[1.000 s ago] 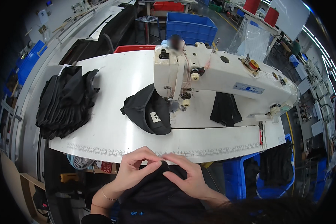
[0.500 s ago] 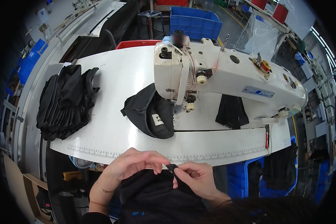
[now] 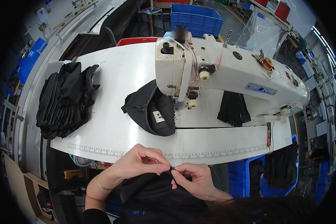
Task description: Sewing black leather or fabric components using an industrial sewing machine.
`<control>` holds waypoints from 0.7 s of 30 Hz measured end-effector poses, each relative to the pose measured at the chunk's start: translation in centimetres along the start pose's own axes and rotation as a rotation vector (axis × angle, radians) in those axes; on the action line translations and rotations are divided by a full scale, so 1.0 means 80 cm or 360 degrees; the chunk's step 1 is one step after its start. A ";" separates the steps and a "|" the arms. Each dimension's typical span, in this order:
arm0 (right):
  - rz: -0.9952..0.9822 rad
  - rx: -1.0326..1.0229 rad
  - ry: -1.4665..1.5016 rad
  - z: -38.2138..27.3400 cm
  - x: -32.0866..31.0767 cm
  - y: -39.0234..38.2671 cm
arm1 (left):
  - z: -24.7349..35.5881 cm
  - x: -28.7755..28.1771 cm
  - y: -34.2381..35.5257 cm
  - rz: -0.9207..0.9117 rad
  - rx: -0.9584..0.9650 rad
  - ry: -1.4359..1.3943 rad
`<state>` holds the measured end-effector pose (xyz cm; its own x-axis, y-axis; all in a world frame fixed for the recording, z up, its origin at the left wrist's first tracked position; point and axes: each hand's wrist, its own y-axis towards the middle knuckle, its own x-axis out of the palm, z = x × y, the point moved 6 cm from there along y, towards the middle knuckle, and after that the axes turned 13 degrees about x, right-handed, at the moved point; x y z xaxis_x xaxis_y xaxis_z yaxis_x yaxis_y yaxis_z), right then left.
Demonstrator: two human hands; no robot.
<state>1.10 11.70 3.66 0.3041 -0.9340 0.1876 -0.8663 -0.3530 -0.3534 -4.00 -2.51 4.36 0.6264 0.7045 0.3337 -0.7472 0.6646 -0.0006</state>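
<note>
Both my hands meet just past the front edge of the sewing table, over the dark cloth on my lap. Between the fingertips of my left hand (image 3: 145, 162) and my right hand (image 3: 194, 179) is a small black piece (image 3: 172, 170), too small and too covered to name. Each hand pinches it, thumb against fingers. Beyond them a black fabric piece (image 3: 138, 110) with a white label sewn inside lies on the white tabletop (image 3: 112, 74). Its right edge reaches the needle area of a white industrial sewing machine (image 3: 227, 63).
A pile of black fabric pieces (image 3: 63, 104) lies at the left of the table. Black strips (image 3: 233, 110) rest under the machine arm. Red-handled snips (image 3: 268, 136) sit at the right edge. Blue crates (image 3: 196, 20) stand behind and below right; a printed ruler (image 3: 212, 154) follows the front edge.
My left fingers have closed from a looser curl into a pinch at the small black piece, which now shows less. My right hand has barely moved. The view has shifted slightly.
</note>
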 end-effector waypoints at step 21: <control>0.0037 -0.0205 0.0175 0.001 0.000 0.007 | 0.008 0.003 0.002 0.0166 0.0089 0.0153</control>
<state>0.63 11.48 3.36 0.2444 -0.9276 0.2826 -0.9183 -0.3150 -0.2399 -4.11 -2.42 5.08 0.5608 0.7915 0.2430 -0.8190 0.5734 0.0225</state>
